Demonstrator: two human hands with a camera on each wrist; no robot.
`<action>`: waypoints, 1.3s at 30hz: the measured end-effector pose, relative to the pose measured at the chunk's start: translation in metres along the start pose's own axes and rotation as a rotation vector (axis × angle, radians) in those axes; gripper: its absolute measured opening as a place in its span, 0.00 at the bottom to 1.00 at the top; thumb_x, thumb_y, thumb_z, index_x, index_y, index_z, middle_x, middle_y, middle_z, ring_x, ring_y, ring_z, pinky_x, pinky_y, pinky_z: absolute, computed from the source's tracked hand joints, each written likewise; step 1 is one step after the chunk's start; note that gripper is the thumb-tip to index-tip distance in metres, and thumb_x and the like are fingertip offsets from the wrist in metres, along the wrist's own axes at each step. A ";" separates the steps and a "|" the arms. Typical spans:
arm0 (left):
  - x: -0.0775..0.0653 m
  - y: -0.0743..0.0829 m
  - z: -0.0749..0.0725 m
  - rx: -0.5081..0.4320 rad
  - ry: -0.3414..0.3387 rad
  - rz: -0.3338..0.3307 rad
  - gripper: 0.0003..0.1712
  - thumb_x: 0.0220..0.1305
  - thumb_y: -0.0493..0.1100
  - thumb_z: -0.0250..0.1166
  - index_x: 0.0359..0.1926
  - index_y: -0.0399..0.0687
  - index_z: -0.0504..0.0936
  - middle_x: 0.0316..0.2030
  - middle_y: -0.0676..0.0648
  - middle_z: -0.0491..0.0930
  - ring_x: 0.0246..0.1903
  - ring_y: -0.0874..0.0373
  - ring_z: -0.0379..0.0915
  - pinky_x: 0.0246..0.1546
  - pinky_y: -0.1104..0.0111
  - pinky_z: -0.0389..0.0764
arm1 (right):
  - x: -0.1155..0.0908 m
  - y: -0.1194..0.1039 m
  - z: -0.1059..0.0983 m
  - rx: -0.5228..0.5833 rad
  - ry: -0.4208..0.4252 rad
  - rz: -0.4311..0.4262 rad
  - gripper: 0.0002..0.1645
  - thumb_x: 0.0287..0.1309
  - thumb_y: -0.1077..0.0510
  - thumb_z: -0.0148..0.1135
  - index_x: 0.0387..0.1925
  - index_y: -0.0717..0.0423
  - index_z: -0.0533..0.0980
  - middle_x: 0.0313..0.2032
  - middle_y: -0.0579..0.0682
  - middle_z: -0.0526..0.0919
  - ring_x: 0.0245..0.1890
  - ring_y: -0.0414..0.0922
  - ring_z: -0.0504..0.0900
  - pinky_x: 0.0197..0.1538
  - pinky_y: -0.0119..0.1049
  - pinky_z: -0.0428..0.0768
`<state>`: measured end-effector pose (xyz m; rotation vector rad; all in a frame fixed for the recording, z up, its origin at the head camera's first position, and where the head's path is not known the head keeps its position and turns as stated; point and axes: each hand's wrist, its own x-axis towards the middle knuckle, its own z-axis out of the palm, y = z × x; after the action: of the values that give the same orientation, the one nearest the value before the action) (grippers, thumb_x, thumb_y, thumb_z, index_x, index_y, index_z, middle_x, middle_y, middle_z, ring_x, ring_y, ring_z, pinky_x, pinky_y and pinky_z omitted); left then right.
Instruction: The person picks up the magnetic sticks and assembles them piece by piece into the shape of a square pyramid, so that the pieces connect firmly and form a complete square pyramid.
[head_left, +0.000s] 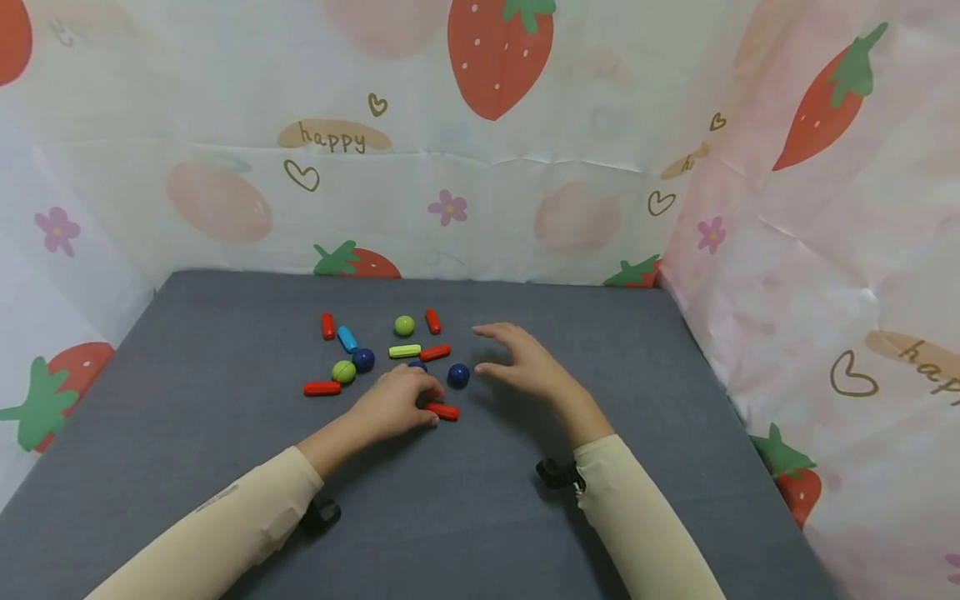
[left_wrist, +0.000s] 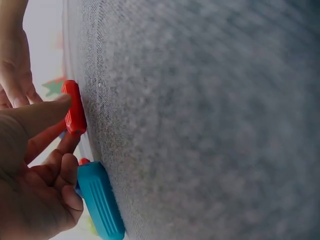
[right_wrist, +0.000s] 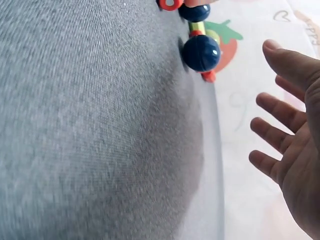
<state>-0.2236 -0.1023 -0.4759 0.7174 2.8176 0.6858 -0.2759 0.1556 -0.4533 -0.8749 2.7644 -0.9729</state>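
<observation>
My left hand (head_left: pixel 393 404) is low over the table, thumb and index finger pinching a red ribbed rod (head_left: pixel 446 411). In the left wrist view, the thumb lies across this red rod (left_wrist: pixel 76 112), and a teal rod (left_wrist: pixel 101 200) lies beside the curled other fingers. A dark blue ball (head_left: pixel 417 367) shows partly behind the left hand. To the right, my right hand (head_left: pixel 528 367) hovers with fingers apart and nothing between them. Nearest to it is another dark blue ball (head_left: pixel 459 375), just left of its thumb; the right wrist view shows that ball (right_wrist: pixel 201 53) too.
Farther back on the grey table (head_left: pixel 637 500) lie several red rods (head_left: pixel 322 388), a light blue rod (head_left: pixel 347 338) and a yellow-green rod (head_left: pixel 405 352). Green balls (head_left: pixel 404 326) and a dark blue ball (head_left: pixel 363 360) are among them. Printed curtains (head_left: pixel 480 200) border the table.
</observation>
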 end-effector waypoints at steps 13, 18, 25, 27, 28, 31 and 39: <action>0.003 0.004 -0.003 -0.011 -0.038 -0.020 0.13 0.59 0.45 0.77 0.46 0.57 0.89 0.40 0.57 0.83 0.43 0.57 0.73 0.49 0.56 0.75 | 0.014 0.002 0.014 0.015 -0.085 -0.003 0.35 0.64 0.53 0.71 0.71 0.49 0.72 0.69 0.49 0.74 0.72 0.50 0.69 0.72 0.52 0.67; 0.003 0.004 -0.003 0.002 -0.031 -0.010 0.11 0.59 0.45 0.77 0.43 0.56 0.89 0.39 0.56 0.82 0.40 0.58 0.73 0.46 0.57 0.76 | 0.015 0.003 0.018 0.048 -0.114 0.037 0.31 0.65 0.54 0.71 0.68 0.46 0.75 0.67 0.46 0.76 0.71 0.49 0.70 0.71 0.51 0.68; 0.004 0.004 -0.001 0.005 -0.026 -0.023 0.11 0.59 0.44 0.77 0.43 0.56 0.89 0.40 0.57 0.85 0.40 0.59 0.75 0.47 0.58 0.78 | 0.018 0.008 0.026 0.078 -0.138 0.059 0.28 0.64 0.55 0.71 0.65 0.47 0.77 0.65 0.47 0.78 0.70 0.48 0.71 0.71 0.50 0.69; 0.004 0.004 0.000 0.008 -0.027 -0.027 0.11 0.59 0.45 0.77 0.43 0.56 0.89 0.40 0.57 0.85 0.39 0.59 0.75 0.46 0.58 0.78 | 0.019 0.008 0.028 0.077 -0.143 0.063 0.28 0.64 0.55 0.71 0.65 0.47 0.77 0.65 0.48 0.78 0.69 0.48 0.72 0.71 0.50 0.69; 0.003 0.004 0.000 0.008 -0.028 -0.029 0.11 0.59 0.45 0.77 0.43 0.56 0.89 0.39 0.57 0.85 0.38 0.59 0.74 0.46 0.58 0.78 | 0.020 0.008 0.029 0.076 -0.145 0.065 0.28 0.64 0.55 0.72 0.64 0.47 0.78 0.64 0.48 0.78 0.69 0.48 0.72 0.71 0.49 0.69; 0.002 0.005 -0.001 0.007 -0.036 -0.030 0.10 0.59 0.46 0.77 0.42 0.57 0.89 0.37 0.58 0.84 0.37 0.59 0.73 0.45 0.59 0.77 | 0.020 0.007 0.031 0.070 -0.153 0.077 0.27 0.63 0.55 0.72 0.64 0.46 0.79 0.64 0.47 0.79 0.68 0.48 0.73 0.71 0.49 0.69; 0.001 0.004 -0.005 -0.009 -0.029 -0.019 0.09 0.59 0.46 0.78 0.41 0.57 0.89 0.36 0.58 0.84 0.37 0.59 0.74 0.46 0.59 0.77 | 0.023 0.004 0.033 0.033 -0.171 0.116 0.25 0.63 0.54 0.72 0.62 0.42 0.80 0.63 0.46 0.80 0.68 0.48 0.73 0.70 0.50 0.69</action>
<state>-0.2239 -0.1009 -0.4695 0.6918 2.7891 0.6793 -0.2886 0.1268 -0.4794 -0.7464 2.6151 -0.8774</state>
